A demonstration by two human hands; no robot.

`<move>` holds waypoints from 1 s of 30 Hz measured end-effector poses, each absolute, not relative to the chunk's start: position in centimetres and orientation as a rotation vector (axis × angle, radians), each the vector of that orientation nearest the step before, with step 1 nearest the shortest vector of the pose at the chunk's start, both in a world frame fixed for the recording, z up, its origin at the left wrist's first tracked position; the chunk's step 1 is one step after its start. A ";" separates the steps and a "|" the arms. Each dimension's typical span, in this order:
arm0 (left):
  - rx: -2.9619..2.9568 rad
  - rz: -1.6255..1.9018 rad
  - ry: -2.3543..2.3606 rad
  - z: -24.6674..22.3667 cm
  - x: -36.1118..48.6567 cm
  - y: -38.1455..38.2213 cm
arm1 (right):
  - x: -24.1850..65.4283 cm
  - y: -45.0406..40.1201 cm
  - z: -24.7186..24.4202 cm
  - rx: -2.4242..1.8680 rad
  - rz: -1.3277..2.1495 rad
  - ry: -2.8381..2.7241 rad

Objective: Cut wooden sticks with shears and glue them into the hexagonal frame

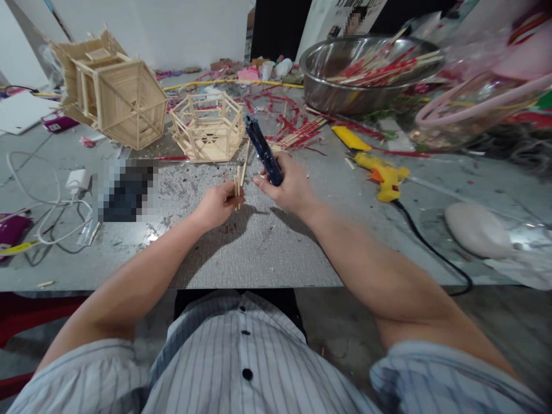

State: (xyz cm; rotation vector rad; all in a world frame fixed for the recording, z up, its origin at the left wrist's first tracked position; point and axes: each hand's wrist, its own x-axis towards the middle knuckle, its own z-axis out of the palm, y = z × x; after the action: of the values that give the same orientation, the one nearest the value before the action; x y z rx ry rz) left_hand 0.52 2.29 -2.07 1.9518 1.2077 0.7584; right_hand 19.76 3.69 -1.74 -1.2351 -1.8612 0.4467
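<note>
Left hand (218, 204): fingers closed, gripping a few short wooden sticks (237, 187) that stood roughly upright between thumb and fingers. Right hand (293, 183): fingers wrapped round the lower end of a dark blue tool (263, 150), its far end tilted up and away, toward my left. I held the hands near each other, apart, above the grey table (259, 253). A thin stick (245, 165) slanted just beyond the left fingertips; I could not tell whether I held it.

Farther out, beyond the left fingers, sat an openwork wooden frame (210, 154); left of that, a larger slatted wooden structure (131, 106) was tipped on its side. Red strips and sticks (304, 133) lay beyond the right fingers, with a metal basin (317, 95) behind them holding more red-and-pale sticks (379, 73). Right of my right hand lay a yellow glue gun (390, 183). Left of my left hand were a blurred dark object (129, 192) and a white charger (78, 180).
</note>
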 end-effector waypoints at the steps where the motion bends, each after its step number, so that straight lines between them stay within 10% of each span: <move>1: 1.958 0.749 1.215 -2.0 0.5 2.3 | 19.8 3.9 -2.0 -1.209 0.438 -1.861; 30: 1.539 0.390 0.696 -0.9 0.5 1.5 | 18.1 1.9 -0.9 -0.907 1.099 -1.528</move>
State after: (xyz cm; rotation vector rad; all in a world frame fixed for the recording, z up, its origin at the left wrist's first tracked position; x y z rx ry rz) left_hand 0.45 1.47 -0.91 1.5394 0.6956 0.3897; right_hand 18.13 1.95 -0.87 -0.9067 -1.5283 1.0992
